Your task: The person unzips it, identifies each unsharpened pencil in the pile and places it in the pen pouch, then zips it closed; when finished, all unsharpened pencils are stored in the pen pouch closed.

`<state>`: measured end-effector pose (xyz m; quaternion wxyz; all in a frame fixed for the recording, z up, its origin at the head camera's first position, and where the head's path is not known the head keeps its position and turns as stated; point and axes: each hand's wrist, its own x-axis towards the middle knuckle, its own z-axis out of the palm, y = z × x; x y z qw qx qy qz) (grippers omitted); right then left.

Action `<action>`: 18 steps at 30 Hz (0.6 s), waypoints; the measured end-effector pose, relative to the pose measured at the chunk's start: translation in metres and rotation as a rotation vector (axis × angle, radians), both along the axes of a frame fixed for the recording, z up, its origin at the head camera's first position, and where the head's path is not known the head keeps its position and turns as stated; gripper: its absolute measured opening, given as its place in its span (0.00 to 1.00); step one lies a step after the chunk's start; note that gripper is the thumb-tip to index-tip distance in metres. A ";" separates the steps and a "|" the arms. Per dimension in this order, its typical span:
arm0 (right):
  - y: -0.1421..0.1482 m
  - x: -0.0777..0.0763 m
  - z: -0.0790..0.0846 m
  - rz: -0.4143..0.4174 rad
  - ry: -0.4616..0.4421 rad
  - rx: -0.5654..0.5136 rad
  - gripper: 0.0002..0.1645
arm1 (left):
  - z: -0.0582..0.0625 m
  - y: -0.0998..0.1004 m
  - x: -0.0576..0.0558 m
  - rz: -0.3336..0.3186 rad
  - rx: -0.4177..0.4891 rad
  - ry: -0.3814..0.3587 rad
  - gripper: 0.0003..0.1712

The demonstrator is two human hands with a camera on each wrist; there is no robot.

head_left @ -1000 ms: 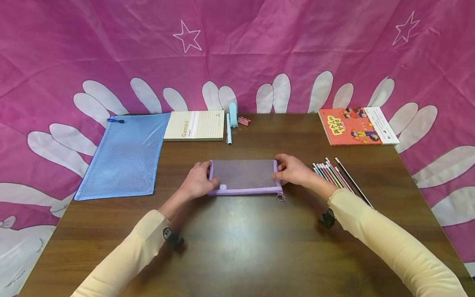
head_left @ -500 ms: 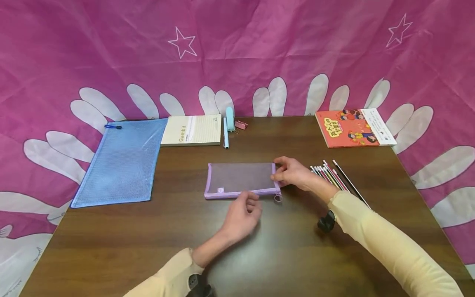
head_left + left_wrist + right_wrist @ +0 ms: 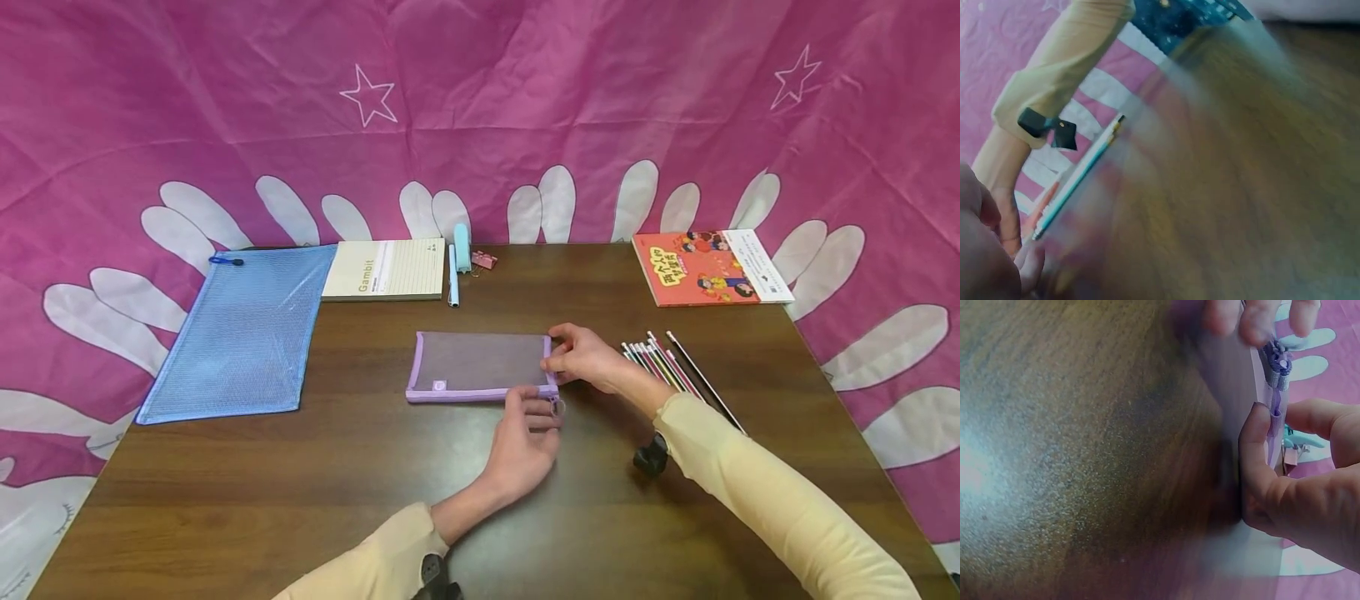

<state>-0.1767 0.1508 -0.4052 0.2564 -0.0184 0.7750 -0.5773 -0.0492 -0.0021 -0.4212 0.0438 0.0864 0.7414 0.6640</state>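
A translucent purple zipper pouch (image 3: 487, 362) lies flat mid-table, its zipper along the near edge. My right hand (image 3: 581, 358) grips the pouch's right end; in the right wrist view the thumb (image 3: 1257, 440) lies on one face and a finger is on the other. My left hand (image 3: 525, 446) is at the near right corner, fingers loosely bent beside the zipper pull ring (image 3: 557, 407). From the right wrist, left fingertips (image 3: 1257, 322) appear just above the zipper slider (image 3: 1280, 362), with nothing visibly pinched. The left wrist view is blurred and leaves out the pouch.
Pencils (image 3: 660, 362) lie in a bundle right of the pouch, partly behind the right forearm. A blue mesh zipper bag (image 3: 240, 342) is at left, beside a notebook (image 3: 397, 271). Behind are a light-blue pen (image 3: 453, 279), a stapler (image 3: 462, 248), pink clips (image 3: 483, 261) and an orange book (image 3: 708, 268).
My left hand has let go of the pouch's left end and moved right along the near edge to the zipper pull. The right hand keeps its grip at the right end.
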 end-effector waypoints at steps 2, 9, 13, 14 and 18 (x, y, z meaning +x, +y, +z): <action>0.000 0.001 -0.001 -0.003 0.002 0.001 0.41 | 0.002 0.002 -0.001 0.001 -0.014 -0.006 0.32; 0.000 0.002 -0.003 0.010 0.007 -0.018 0.42 | 0.001 0.005 -0.013 0.080 -0.205 0.197 0.28; 0.000 0.001 -0.003 0.004 0.012 -0.032 0.41 | -0.002 0.001 -0.024 0.143 -0.367 0.352 0.21; 0.000 0.000 -0.003 0.004 0.009 -0.038 0.41 | -0.003 0.000 -0.026 0.152 -0.396 0.369 0.20; -0.001 0.000 -0.002 0.001 -0.009 -0.047 0.41 | -0.002 -0.006 -0.033 0.151 -0.470 0.405 0.15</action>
